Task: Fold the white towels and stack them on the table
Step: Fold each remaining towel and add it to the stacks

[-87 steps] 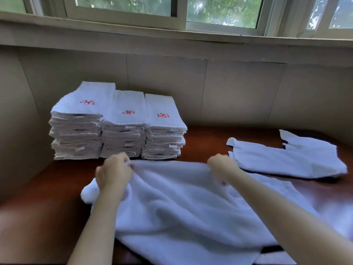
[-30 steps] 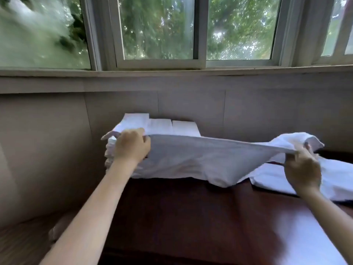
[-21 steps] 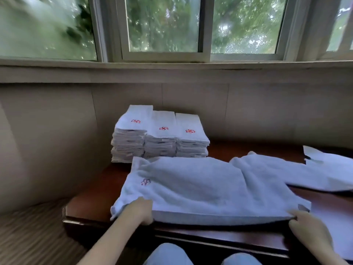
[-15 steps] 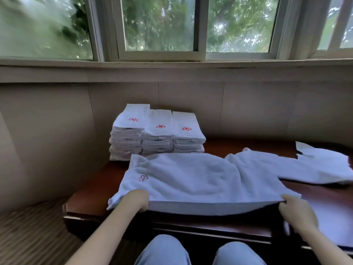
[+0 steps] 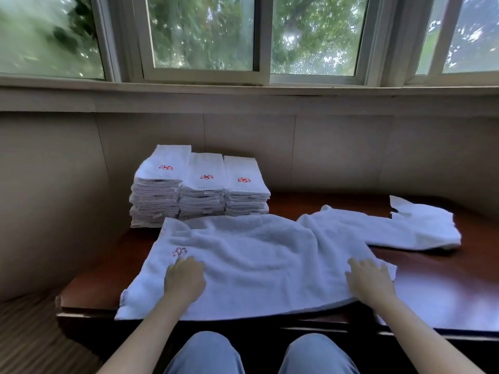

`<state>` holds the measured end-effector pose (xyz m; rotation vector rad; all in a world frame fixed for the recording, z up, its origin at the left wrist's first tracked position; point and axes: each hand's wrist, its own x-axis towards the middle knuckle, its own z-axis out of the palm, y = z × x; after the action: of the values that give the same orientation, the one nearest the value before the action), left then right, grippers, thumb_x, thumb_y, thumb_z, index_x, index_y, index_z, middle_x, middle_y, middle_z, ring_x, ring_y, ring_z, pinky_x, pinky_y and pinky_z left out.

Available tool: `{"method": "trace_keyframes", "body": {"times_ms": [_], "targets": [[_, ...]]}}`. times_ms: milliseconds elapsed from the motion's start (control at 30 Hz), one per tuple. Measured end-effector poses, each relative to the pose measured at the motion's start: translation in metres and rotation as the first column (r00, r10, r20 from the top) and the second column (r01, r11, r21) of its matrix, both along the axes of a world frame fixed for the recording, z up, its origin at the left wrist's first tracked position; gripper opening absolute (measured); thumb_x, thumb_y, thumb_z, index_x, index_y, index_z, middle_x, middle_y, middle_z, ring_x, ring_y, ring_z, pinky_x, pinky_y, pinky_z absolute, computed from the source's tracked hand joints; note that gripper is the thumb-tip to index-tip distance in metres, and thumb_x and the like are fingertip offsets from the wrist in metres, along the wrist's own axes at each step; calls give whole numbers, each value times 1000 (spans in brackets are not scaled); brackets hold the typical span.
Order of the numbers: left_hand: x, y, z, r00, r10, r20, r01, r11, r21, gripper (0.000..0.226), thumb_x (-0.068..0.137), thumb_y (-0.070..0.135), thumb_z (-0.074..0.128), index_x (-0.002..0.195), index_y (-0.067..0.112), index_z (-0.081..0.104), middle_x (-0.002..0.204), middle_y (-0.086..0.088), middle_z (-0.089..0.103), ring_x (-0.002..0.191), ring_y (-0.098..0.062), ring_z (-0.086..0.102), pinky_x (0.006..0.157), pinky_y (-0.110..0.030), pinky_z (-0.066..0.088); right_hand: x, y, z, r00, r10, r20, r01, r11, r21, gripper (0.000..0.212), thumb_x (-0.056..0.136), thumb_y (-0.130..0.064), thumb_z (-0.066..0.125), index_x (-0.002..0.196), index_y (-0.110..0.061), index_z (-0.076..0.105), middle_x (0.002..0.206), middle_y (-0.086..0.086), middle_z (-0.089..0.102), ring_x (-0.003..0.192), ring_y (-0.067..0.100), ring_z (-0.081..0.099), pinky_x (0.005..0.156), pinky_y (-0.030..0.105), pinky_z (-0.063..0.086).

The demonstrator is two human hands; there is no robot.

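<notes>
A row of windows with green leaves behind them fills the top of the frame, over a pale panelled wall and a dark wooden table (image 5: 310, 209) that runs across the middle.

Left of centre, pushed back against the wall, three stacks of folded towels (image 5: 199, 190) stand touching side by side, each top piece showing a red flower mark. Parked there, they leave the near part of the table free as working room.

In front of them the spread towel (image 5: 256, 265) lies flat across the lower middle of the frame, its near edge hanging slightly over the table's front edge and a small red mark showing near its left side. The left hand (image 5: 183, 279) rests palm down on the cloth just below that mark, fingers extended and gripping nothing. The right hand (image 5: 370, 282) lies the same way near the towel's right edge, flat and open, nothing pinched. Placed one toward each end, the palms look set to press the cloth smooth before the first fold, which I judge to be the step in hand.

At the right of the frame a second loose towel (image 5: 391, 228) lies rumpled and unfolded, its left end touching or tucked under the spread one; which, I cannot tell. It probably waits there for its turn.
</notes>
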<state>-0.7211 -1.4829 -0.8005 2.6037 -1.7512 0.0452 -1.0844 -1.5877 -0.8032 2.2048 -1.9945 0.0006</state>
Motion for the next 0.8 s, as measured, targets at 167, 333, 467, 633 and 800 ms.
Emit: {"method": "trace_keyframes", "body": {"times_ms": [167,333,467,633,800], "targets": [[1,7,-29,985,72,-159,-78,997,-28,44,98,45,25,142,42,26,149,2,27,132,-25,30,104,-41,30,-4,6,19,998,-59,-37,67,966,250,38,102,-38,25,104,-17,56,115,5,62,102,25,62,77,31,45],[9,-17,0,975,222,-23,-223,972,-72,35,94,21,40,126,24,54,142,-5,36,129,-26,34,100,-34,36,0,8,35,964,-160,212,9,817,576,40,101,-32,31,72,-12,51,65,8,69,45,17,59,54,22,45],[-12,-40,-4,994,19,-108,-39,982,-185,37,97,26,39,132,21,50,138,-4,41,126,-25,38,99,-34,38,-6,0,7,933,-45,357,59,998,-29,23,97,-25,39,107,-15,56,119,8,58,101,26,53,78,30,42],[-10,-37,-20,994,55,-90,-62,996,-71,47,97,52,29,128,23,49,134,-1,47,120,-25,48,93,-36,42,-5,-6,-2,987,-66,144,47,990,129,50,97,-55,26,114,-18,55,123,3,56,109,25,51,85,35,41],[11,-55,-1,993,118,-19,-118,993,-15,43,98,48,32,113,19,60,124,-3,57,113,-24,54,78,-31,42,17,-35,21,988,-81,132,60,986,157,49,98,-49,26,109,-16,61,116,6,63,102,26,58,78,34,45]]}}
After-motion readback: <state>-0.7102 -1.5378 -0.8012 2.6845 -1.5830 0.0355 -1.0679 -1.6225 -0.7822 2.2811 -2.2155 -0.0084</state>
